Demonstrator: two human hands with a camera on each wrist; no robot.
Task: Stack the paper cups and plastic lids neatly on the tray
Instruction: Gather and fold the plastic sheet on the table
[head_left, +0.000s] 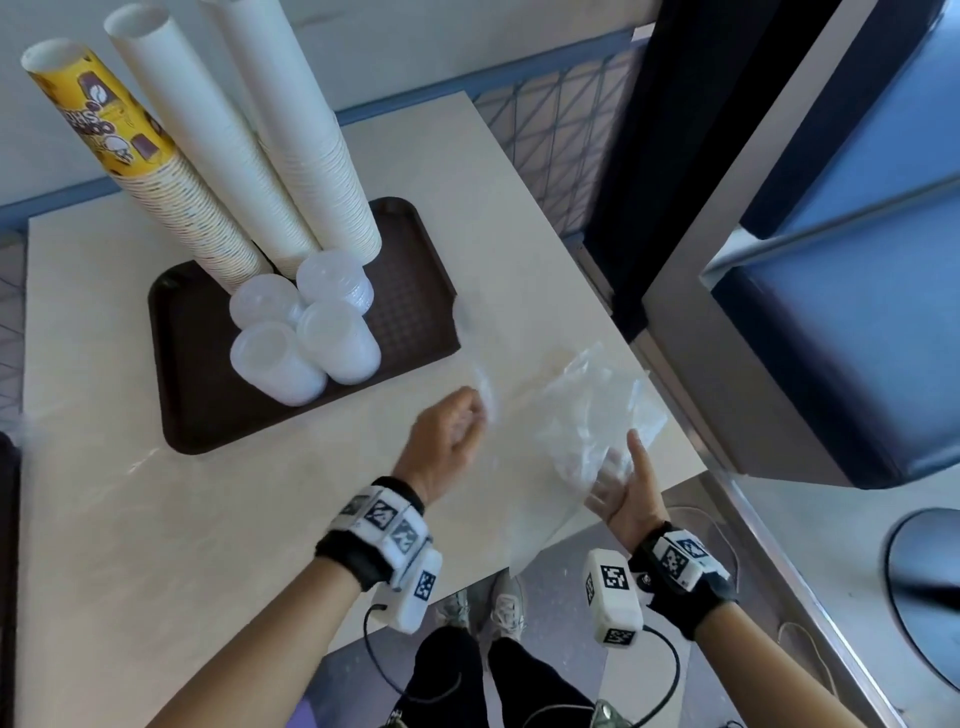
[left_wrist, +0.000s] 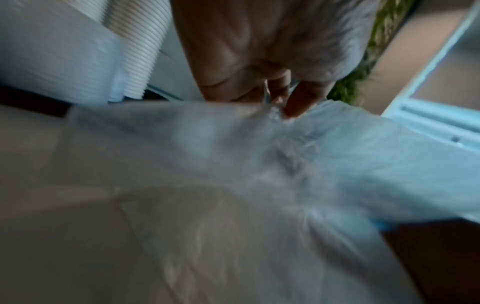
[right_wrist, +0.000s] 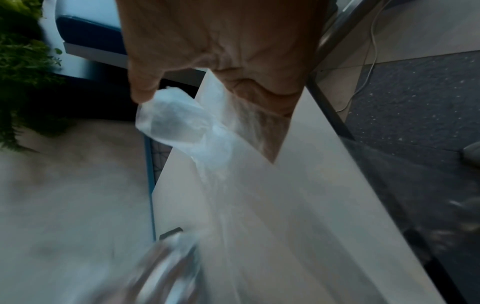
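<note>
Near the tabletop's right edge, left hand (head_left: 451, 436) and right hand (head_left: 631, 488) fingers pinch clear plastic wrapper (head_left: 597, 410); risk: trailing film sweeps lid stacks (head_left: 306, 322) off the tray (head_left: 410, 312).

head: bright, even, edges bowed | wrists: dimmer, heavy motion blur, bluish cast

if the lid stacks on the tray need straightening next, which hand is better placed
Probably left. The left hand is nearer the tray and lid stacks; the right hand is farther off. Both hold the clear plastic bag.
</note>
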